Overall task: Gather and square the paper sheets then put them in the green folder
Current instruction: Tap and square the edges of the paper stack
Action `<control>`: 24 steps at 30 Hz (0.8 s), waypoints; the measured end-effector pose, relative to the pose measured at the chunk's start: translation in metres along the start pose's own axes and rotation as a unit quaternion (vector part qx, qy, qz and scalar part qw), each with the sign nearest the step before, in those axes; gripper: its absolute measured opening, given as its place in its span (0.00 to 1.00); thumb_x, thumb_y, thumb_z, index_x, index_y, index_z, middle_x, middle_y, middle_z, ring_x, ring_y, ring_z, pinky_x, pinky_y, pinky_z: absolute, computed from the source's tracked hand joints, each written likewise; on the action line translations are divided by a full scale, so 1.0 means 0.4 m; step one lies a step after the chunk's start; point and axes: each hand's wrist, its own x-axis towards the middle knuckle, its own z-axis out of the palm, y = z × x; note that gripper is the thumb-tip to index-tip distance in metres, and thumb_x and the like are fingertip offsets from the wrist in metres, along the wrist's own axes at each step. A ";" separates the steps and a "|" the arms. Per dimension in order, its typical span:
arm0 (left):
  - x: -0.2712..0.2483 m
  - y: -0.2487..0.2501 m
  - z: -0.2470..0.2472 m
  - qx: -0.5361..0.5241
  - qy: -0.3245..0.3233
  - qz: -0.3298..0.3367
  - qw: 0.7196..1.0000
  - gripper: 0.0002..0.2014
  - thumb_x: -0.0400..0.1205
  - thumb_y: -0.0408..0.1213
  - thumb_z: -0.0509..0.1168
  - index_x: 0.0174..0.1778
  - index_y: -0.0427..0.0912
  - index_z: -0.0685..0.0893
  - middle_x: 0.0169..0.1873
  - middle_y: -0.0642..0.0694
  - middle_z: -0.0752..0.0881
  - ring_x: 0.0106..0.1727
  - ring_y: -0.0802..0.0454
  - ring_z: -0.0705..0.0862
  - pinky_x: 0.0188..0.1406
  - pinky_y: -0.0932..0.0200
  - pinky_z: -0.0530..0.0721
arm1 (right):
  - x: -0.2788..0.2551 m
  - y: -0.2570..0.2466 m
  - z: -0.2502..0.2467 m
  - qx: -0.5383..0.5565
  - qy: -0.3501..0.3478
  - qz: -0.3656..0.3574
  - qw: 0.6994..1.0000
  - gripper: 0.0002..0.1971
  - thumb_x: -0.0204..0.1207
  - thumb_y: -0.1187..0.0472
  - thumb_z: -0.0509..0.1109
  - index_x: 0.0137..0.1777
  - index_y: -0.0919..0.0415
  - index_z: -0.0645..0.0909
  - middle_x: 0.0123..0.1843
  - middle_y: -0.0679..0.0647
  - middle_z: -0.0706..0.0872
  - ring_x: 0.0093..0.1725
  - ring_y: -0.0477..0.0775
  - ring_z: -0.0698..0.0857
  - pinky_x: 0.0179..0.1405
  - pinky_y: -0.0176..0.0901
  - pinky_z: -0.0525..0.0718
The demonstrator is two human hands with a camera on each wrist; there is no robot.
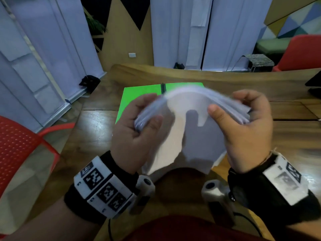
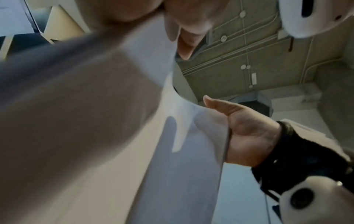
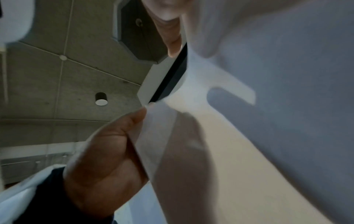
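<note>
A stack of white paper sheets (image 1: 187, 133) stands on its lower edge on the wooden table (image 1: 260, 80), bowed into an arch at the top. My left hand (image 1: 139, 122) grips the stack's left top corner, thumb in front. My right hand (image 1: 243, 122) grips the right top corner, thumb pressed on the front sheet. The green folder (image 1: 139, 96) lies open flat on the table behind the paper, its black spine clip (image 1: 163, 87) showing. In the left wrist view the paper (image 2: 172, 151) fills the frame with my right hand (image 2: 249, 128) beyond it. The right wrist view shows the sheets (image 3: 249, 136) and my left hand (image 3: 107, 151).
A red mesh chair (image 1: 22, 141) stands at the left of the table, another red chair (image 1: 302, 53) at the far right. A dark object (image 1: 314, 82) lies at the table's right edge. White blinds hang behind the table.
</note>
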 end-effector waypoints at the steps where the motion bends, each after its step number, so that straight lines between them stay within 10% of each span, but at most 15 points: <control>1: -0.003 -0.011 -0.001 -0.017 0.002 -0.018 1.000 0.16 0.69 0.42 0.67 0.52 0.48 0.81 0.42 0.63 0.89 0.44 0.64 0.86 0.45 0.66 0.85 | 0.001 0.008 -0.005 -0.020 0.008 0.005 1.000 0.20 0.56 0.51 0.78 0.46 0.42 0.73 0.41 0.34 0.83 0.41 0.36 0.82 0.42 0.35 0.82; 7: 0.021 -0.032 -0.019 -0.059 0.055 -0.054 0.995 0.18 0.62 0.43 0.70 0.46 0.42 0.82 0.32 0.58 0.90 0.35 0.63 0.87 0.32 0.69 0.84 | 0.045 0.014 -0.035 0.060 0.038 0.018 0.997 0.17 0.60 0.55 0.76 0.45 0.52 0.73 0.36 0.41 0.86 0.34 0.34 0.83 0.36 0.26 0.79; 10: 0.047 -0.019 -0.013 -0.091 0.101 -0.064 0.989 0.12 0.62 0.46 0.69 0.39 0.46 0.83 0.31 0.52 0.90 0.35 0.56 0.86 0.36 0.65 0.84 | 0.073 0.014 -0.040 0.085 0.072 0.042 0.993 0.17 0.57 0.46 0.77 0.40 0.51 0.76 0.37 0.54 0.85 0.36 0.49 0.83 0.41 0.38 0.81; 16: 0.090 -0.013 0.010 -0.081 0.138 -0.134 0.978 0.06 0.65 0.41 0.68 0.23 0.48 0.86 0.26 0.51 0.90 0.33 0.54 0.84 0.37 0.61 0.81 | 0.109 0.021 -0.027 0.088 0.106 0.055 0.989 0.05 0.61 0.61 0.69 0.34 0.56 0.76 0.21 0.42 0.83 0.24 0.40 0.80 0.30 0.31 0.78; 20: 0.086 -0.018 -0.001 -0.080 0.074 -0.101 0.989 0.17 0.57 0.58 0.77 0.30 0.49 0.86 0.26 0.56 0.89 0.31 0.59 0.84 0.34 0.63 0.82 | 0.120 0.020 -0.014 0.055 0.129 0.059 0.988 0.04 0.63 0.66 0.65 0.33 0.56 0.75 0.18 0.39 0.80 0.22 0.34 0.76 0.28 0.27 0.75; 24: 0.065 -0.040 -0.006 0.113 0.026 -0.058 0.992 0.18 0.61 0.39 0.80 0.46 0.44 0.85 0.31 0.65 0.85 0.33 0.78 0.83 0.33 0.81 0.78 | 0.129 0.012 -0.022 -0.054 0.113 0.008 0.992 0.10 0.62 0.56 0.70 0.42 0.50 0.74 0.37 0.44 0.79 0.34 0.36 0.77 0.37 0.28 0.77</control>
